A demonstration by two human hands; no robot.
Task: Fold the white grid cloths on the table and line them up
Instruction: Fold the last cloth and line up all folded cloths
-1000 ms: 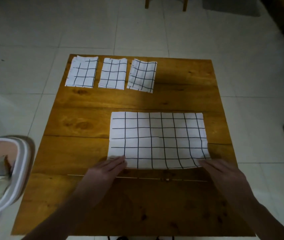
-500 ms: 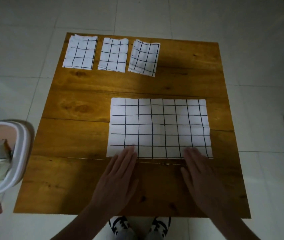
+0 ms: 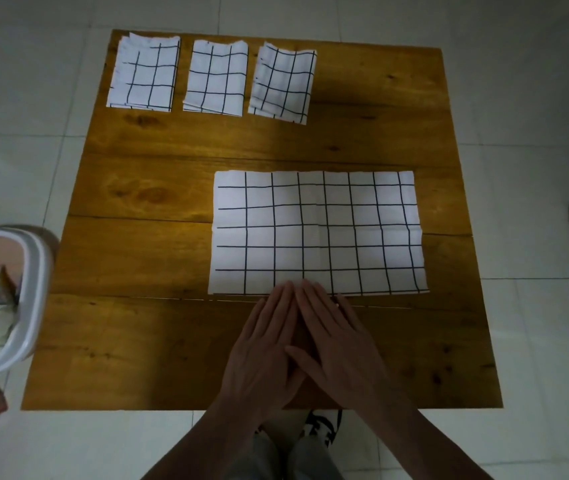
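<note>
Both hands, left hand [image 3: 269,344] and right hand [image 3: 340,344], have converged flat, fingers straight and grasping nothing, at mid near edge of the half-folded cloth [image 3: 317,233]; crease pressed; next fold likely due.

You have no readable text, labels, brands, numbers or signs in front of you. The cloths [image 3: 317,233] carry only a plain black grid, and the table [image 3: 158,258] shows bare wood grain.

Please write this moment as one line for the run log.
folded cloths: three in row | large cloth: flat | left hand, right hand: flat at its near edge
</note>
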